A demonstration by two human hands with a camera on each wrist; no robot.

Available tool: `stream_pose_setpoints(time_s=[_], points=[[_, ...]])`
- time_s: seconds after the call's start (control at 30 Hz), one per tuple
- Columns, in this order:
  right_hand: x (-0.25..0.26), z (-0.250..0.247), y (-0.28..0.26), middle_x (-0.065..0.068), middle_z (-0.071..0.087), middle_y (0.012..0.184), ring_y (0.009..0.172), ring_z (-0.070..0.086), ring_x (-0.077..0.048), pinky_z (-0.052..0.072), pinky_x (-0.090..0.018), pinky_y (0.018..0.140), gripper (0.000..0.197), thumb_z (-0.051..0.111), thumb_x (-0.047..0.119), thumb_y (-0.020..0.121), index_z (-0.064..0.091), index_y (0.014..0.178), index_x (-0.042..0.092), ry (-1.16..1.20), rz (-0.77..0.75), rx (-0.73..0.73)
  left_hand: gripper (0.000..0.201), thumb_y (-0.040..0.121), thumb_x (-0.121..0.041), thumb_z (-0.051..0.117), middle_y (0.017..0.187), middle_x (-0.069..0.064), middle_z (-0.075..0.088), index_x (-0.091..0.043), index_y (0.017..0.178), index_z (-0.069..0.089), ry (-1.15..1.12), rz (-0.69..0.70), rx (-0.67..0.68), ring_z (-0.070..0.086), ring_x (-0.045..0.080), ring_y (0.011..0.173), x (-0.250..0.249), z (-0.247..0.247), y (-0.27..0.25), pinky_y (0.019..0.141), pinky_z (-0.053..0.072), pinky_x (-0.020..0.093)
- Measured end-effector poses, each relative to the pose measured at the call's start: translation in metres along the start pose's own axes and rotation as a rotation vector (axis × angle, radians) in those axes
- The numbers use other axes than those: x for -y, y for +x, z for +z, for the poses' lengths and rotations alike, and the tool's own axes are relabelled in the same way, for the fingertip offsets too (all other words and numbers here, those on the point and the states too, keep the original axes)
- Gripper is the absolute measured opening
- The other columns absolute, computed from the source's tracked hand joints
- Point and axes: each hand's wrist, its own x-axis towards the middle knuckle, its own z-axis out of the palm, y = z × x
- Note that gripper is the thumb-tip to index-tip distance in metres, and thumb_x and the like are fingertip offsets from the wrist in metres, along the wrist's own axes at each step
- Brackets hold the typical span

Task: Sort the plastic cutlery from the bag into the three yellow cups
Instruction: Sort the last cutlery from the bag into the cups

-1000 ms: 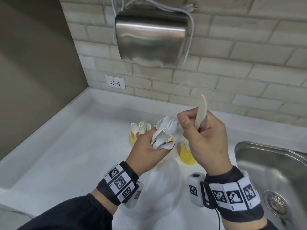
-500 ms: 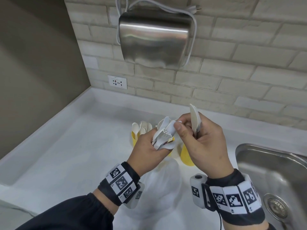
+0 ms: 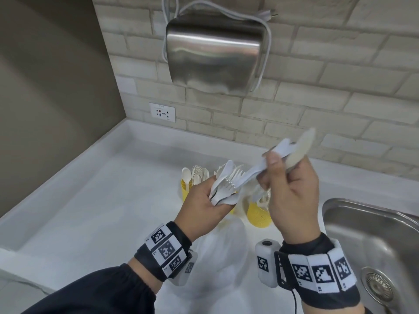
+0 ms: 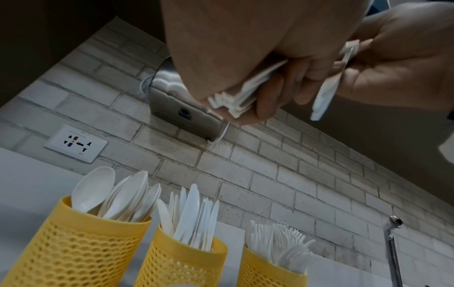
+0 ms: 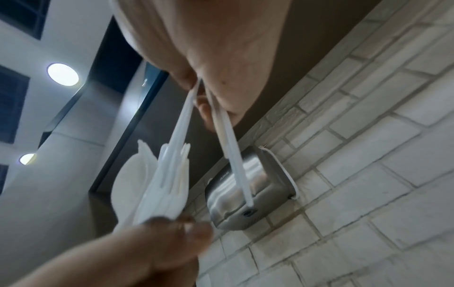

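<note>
My left hand (image 3: 217,200) grips a bundle of white plastic cutlery (image 3: 223,188) above the counter. My right hand (image 3: 278,164) pinches one white piece (image 3: 260,166) whose lower end still lies against the bundle, and also holds a spoon (image 3: 301,147) tilted up to the right. Below stand three yellow cups: the spoon cup (image 4: 73,242), the knife cup (image 4: 181,258) and the fork cup (image 4: 270,268). In the head view the spoon cup (image 3: 187,188) and fork cup (image 3: 258,215) show; my left hand hides the middle one. The clear bag (image 3: 222,252) lies on the counter under my wrists.
A steel sink (image 3: 362,223) sits at the right, with its tap (image 4: 393,242) behind. A metal hand dryer (image 3: 213,53) and a wall socket (image 3: 162,112) are on the brick wall. The white counter (image 3: 102,211) stretches left to a corner wall.
My right hand, holding a spoon upright, reached to the bundle, pinched one piece and has drawn it up and to the right. The spoon now tilts right. My left hand stayed.
</note>
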Motion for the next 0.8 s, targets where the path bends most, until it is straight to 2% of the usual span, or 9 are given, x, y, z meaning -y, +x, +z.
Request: stream_pose_setpoints(time_s=[0.1,0.17,0.23,0.33,0.4,0.5,0.6,0.7,0.8], points=[[0.003,-0.007,0.013,-0.011,0.058,0.081,0.066,0.055,-0.027,0.047,-0.037,0.066,0.021,0.040,0.021,0.108,0.049,0.102,0.003,0.252,-0.013,-0.184,0.020,0.089,-0.010,0.077,0.068,-0.003,0.055,-0.019,0.078,0.063,-0.011,-0.027,0.018,0.050,0.011,0.066,0.000,0.000,-0.001,0.063,0.041,0.020],[0.006,-0.013,0.019,-0.014,0.062,0.088,0.071,0.062,-0.030,0.051,-0.038,0.070,0.020,0.034,0.023,0.110,0.045,0.109,0.005,0.390,-0.012,-0.288,0.020,0.089,-0.011,0.076,0.069,0.004,0.058,-0.022,0.078,0.064,-0.004,-0.036,0.041,0.052,0.011,0.067,0.000,0.000,-0.002,0.064,0.043,0.020],[0.008,-0.019,0.022,-0.018,0.064,0.086,0.072,0.066,-0.034,0.055,-0.043,0.073,0.018,0.032,0.024,0.112,0.041,0.113,0.008,0.436,-0.014,-0.369,0.011,0.090,-0.011,0.076,0.077,0.015,0.063,-0.012,0.085,0.066,-0.011,-0.049,0.067,0.056,0.013,0.071,-0.002,-0.001,-0.003,0.067,0.045,0.020],[0.006,-0.024,0.023,-0.012,0.060,0.078,0.067,0.063,-0.031,0.055,-0.046,0.073,0.015,0.034,0.023,0.113,0.041,0.107,0.012,0.457,-0.028,-0.395,0.039,0.092,-0.008,0.073,0.057,-0.011,0.052,-0.029,0.063,0.058,0.001,-0.067,0.113,0.048,0.005,0.058,-0.002,-0.001,-0.003,0.059,0.040,0.014],[0.003,-0.025,0.023,-0.008,0.049,0.072,0.059,0.050,-0.024,0.051,-0.041,0.067,0.012,0.037,0.023,0.112,0.043,0.106,0.015,0.437,-0.021,-0.381,0.055,0.093,-0.006,0.072,0.050,-0.017,0.044,-0.034,0.050,0.051,0.024,-0.079,0.160,0.042,0.001,0.050,-0.004,0.000,-0.003,0.055,0.036,0.013],[0.000,-0.021,0.020,-0.002,0.039,0.063,0.053,0.036,-0.019,0.039,-0.031,0.053,0.015,0.048,0.028,0.107,0.054,0.100,0.017,0.205,0.072,-0.301,0.049,0.092,-0.005,0.073,0.051,-0.017,0.042,-0.030,0.057,0.049,-0.010,-0.087,0.184,0.040,0.001,0.049,-0.008,0.000,-0.005,0.054,0.036,0.014],[0.001,-0.016,0.012,-0.001,0.047,0.061,0.053,0.043,-0.016,0.040,-0.031,0.051,0.015,0.070,0.031,0.095,0.067,0.087,0.019,-0.172,0.159,-0.008,0.035,0.092,-0.004,0.073,0.054,-0.017,0.042,-0.018,0.069,0.050,-0.057,-0.103,0.187,0.039,0.002,0.049,-0.011,-0.001,-0.003,0.052,0.035,0.014],[0.002,-0.009,0.005,0.008,0.052,0.054,0.044,0.044,-0.004,0.039,-0.018,0.050,0.008,0.075,0.027,0.091,0.076,0.089,0.019,-0.149,0.259,0.227,0.037,0.092,-0.002,0.072,0.056,-0.017,0.045,-0.022,0.067,0.055,-0.076,-0.089,0.183,0.041,0.001,0.050,-0.010,-0.003,-0.002,0.051,0.035,0.012],[-0.001,-0.006,0.003,0.017,0.059,0.051,0.046,0.054,0.000,0.040,-0.010,0.052,0.011,0.073,0.019,0.093,0.077,0.084,0.013,-0.132,0.270,0.222,0.014,0.092,-0.004,0.072,0.059,-0.015,0.049,-0.002,0.086,0.060,-0.055,-0.082,0.166,0.045,0.000,0.051,-0.009,-0.005,-0.001,0.051,0.037,0.011]])
